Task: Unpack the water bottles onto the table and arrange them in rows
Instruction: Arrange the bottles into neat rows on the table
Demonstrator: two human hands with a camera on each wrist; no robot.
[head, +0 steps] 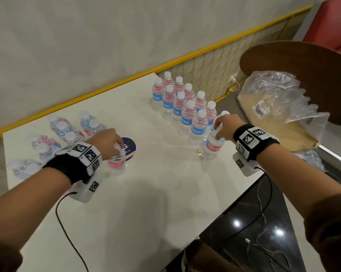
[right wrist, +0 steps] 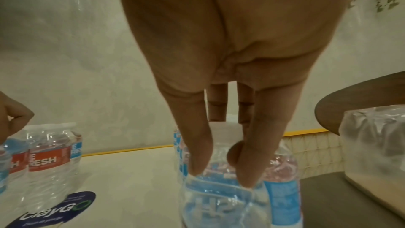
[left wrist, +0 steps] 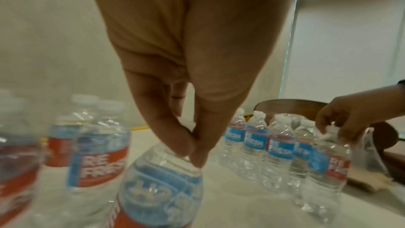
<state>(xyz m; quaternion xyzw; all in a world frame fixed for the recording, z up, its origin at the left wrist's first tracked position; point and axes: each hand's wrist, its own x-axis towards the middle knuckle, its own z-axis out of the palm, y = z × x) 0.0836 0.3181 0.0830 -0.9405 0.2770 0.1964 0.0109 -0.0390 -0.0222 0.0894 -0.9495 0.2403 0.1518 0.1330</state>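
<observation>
On the desk, left hand is pinching one bottle by its neck; right hand is pinching another bottle.

A pale plaster wall rises behind the white table, and a yellow rail runs along its base above a wire mesh panel. At the right there are a round dark wooden tabletop and a red seat. The black glossy floor reflects two ceiling lights.
</observation>
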